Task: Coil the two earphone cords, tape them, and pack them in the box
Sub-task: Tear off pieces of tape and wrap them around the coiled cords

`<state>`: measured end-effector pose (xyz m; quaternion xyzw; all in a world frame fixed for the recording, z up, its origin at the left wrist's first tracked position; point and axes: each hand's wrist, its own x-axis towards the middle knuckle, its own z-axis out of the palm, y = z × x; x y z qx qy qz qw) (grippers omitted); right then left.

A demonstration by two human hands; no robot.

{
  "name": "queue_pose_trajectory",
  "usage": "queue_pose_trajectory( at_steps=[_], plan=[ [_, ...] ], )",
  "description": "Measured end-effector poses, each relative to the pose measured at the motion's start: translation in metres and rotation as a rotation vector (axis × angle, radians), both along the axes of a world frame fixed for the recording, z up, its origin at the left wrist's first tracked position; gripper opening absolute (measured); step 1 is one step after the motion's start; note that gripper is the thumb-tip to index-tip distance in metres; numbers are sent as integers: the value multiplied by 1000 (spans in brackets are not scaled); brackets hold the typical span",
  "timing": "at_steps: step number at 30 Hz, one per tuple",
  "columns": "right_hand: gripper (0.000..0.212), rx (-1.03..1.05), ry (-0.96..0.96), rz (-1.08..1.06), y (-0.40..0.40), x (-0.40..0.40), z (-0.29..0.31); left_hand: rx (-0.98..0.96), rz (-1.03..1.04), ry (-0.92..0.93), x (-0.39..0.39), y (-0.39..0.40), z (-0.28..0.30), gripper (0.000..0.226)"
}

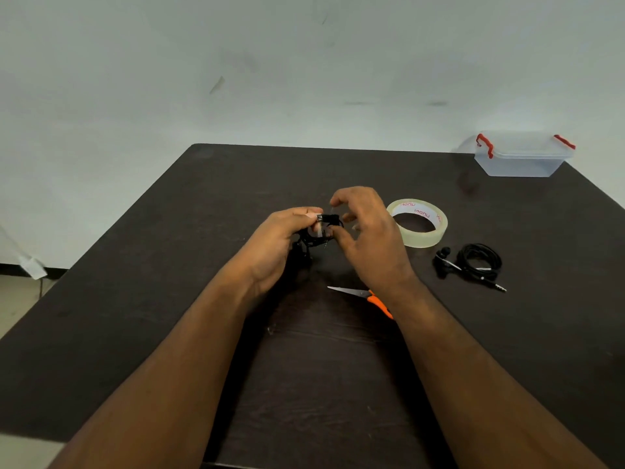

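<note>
My left hand [277,242] grips a coiled black earphone cord [326,228] above the middle of the dark table [169,299], with a strip of clear tape around the coil near my thumb. My right hand [368,238] is beside it, its fingers curled at the coil and touching the tape. A second black earphone cord [473,264] lies coiled on the table to the right, its plug pointing toward me. The clear plastic box [521,155] with red clips stands shut at the far right corner.
A roll of clear tape [419,223] lies flat just right of my hands. Orange-handled scissors [365,296] lie under my right wrist, blades pointing left. A pale wall rises behind the table. The floor shows at the left.
</note>
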<state>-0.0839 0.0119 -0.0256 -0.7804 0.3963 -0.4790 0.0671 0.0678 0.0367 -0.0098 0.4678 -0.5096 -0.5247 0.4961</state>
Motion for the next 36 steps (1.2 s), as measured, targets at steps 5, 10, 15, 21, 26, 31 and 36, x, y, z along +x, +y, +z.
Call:
queue_pose_trajectory(
  at_steps=[5, 10, 15, 21, 26, 31, 36],
  plan=[
    [15, -278, 41, 59, -3, -1, -3, -12, 30, 20, 1, -3, -2, 26],
    [5, -319, 51, 99, -6, -3, -2, -81, 151, -123, 4, -5, -4, 17],
    [7, -363, 127, 135, -6, 0, -1, -130, 243, -171, -3, -5, -8, 19],
    [10, -395, 159, 210, -4, 11, -3, -120, 334, -184, -3, -6, -13, 35],
    [6, -196, 19, 143, -3, 1, -3, -211, 191, -236, 0, -3, -7, 36],
    [4, -55, -130, 53, -3, -4, 1, -175, -31, -301, 7, 0, -3, 25],
    [6, 227, -272, 103, 4, -5, 5, -277, 22, -555, 17, -7, -12, 19]
  ],
)
